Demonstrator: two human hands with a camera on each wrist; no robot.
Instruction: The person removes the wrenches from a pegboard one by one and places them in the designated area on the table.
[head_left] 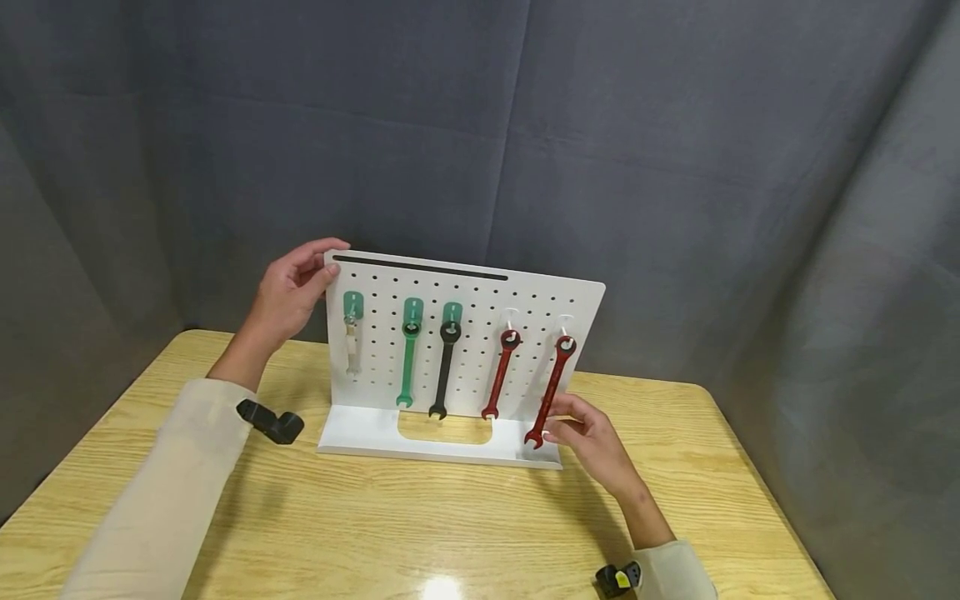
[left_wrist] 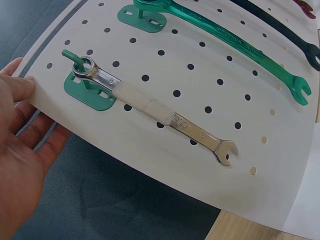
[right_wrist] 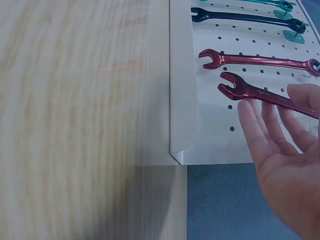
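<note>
A white pegboard (head_left: pixel 465 292) stands on a base, with several combination wrenches hanging from its hooks. My left hand (head_left: pixel 288 292) grips its upper left corner, thumb in front and fingers behind. Nearest that hand hangs a silver wrench (left_wrist: pixel 145 107) with a pale band round its shaft. To the right come a green wrench (head_left: pixel 408 367), a black wrench (head_left: pixel 444 371) and a red wrench (head_left: pixel 500 375). My right hand (head_left: pixel 592 442) holds the rightmost red wrench (head_left: pixel 551 392) near its lower open end, between thumb and fingers. That wrench's ring end is still at its hook.
The pegboard's white base (head_left: pixel 360 429) has a cutout in the middle and rests on a wooden table (head_left: pixel 337 525). Grey curtains (head_left: pixel 637 167) hang behind and at both sides. Green hook plates (left_wrist: pixel 85 95) hold the left wrenches; the red ones hang from clear hooks.
</note>
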